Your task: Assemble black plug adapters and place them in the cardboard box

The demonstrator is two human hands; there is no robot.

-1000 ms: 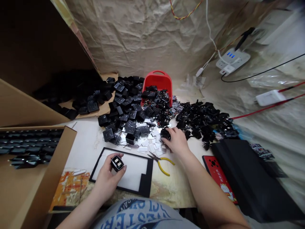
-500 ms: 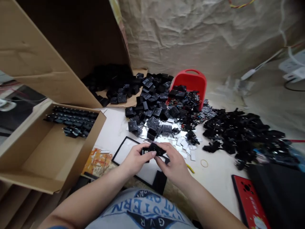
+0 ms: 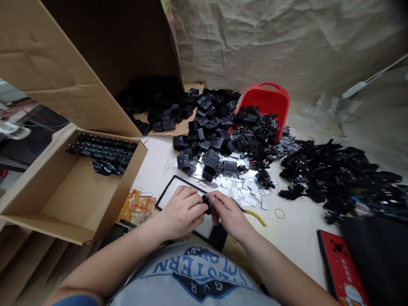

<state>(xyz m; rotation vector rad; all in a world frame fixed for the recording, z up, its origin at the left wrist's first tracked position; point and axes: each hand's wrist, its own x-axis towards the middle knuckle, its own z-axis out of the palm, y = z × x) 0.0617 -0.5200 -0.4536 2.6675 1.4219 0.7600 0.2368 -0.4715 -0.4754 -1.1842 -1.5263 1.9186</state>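
Observation:
My left hand (image 3: 186, 211) and my right hand (image 3: 226, 213) meet at the front of the table, both closed on a small black plastic part (image 3: 207, 205). Fingers cover most of it, so its full shape is hidden. Beneath the hands lies a black-framed white panel (image 3: 171, 193). Just beyond them are several loose small white plates (image 3: 245, 191) and a heap of black square plastic housings (image 3: 210, 158). Yellow-handled pliers (image 3: 256, 216) rest right of my right hand.
At left stands a cardboard box (image 3: 76, 199) holding rows of black parts (image 3: 102, 153). A red scoop-like bin (image 3: 261, 97) spills small components at the back. Black parts (image 3: 328, 170) are piled right, near a rubber band (image 3: 279, 213) and a red phone case (image 3: 342, 263).
My left hand has turned over and its fingers now curl around the black part, covering more of it. The view has shifted slightly, showing more of the pliers.

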